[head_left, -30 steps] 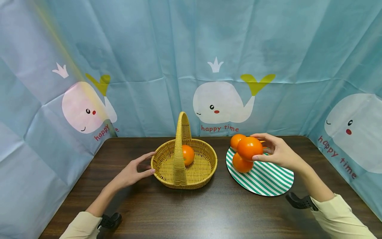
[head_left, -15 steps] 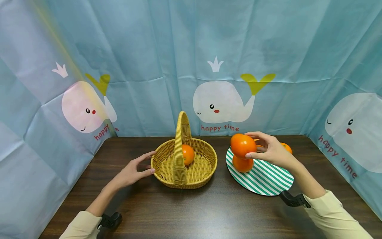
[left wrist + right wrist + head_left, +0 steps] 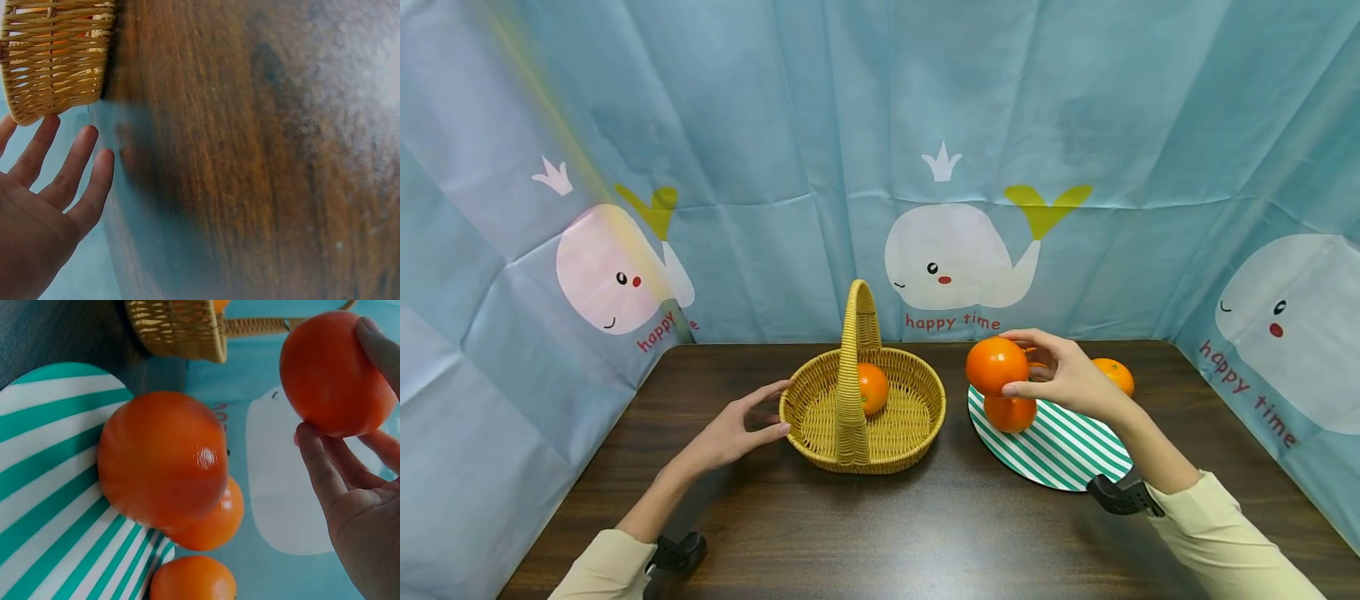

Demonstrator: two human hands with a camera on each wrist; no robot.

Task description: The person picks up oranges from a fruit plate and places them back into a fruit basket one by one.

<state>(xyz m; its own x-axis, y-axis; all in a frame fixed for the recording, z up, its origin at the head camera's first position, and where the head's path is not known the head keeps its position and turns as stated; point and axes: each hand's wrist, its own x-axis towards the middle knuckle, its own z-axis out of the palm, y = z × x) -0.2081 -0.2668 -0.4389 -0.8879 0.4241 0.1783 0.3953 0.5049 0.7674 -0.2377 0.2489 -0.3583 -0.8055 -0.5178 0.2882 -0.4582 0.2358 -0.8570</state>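
My right hand (image 3: pixel 1060 375) pinches a glossy orange (image 3: pixel 997 367) between thumb and fingertips. In the right wrist view, the held orange (image 3: pixel 337 375) is clear of the other fruit. Below it, another orange (image 3: pixel 1010 414) sits on a green-and-white striped oval mat (image 3: pixel 1078 454). More oranges lie behind my right hand, partly hidden, one of them an orange (image 3: pixel 1114 377) at the mat's far right. Left of the mat stands a yellow wicker basket (image 3: pixel 898 458) with one orange (image 3: pixel 872 389) inside. My left hand (image 3: pixel 730 433) touches the basket's left rim with spread, fairly straight fingers.
The basket's tall handle (image 3: pixel 852 375) arches over its middle. Everything stands on a dark wooden table (image 3: pixel 880 542). A blue curtain (image 3: pixel 775 167) with whale prints hangs behind and along both sides.
My right hand has carried its orange leftward across the mat's upper left, uncovering the orange at the far right. My left hand and the basket have stayed put.
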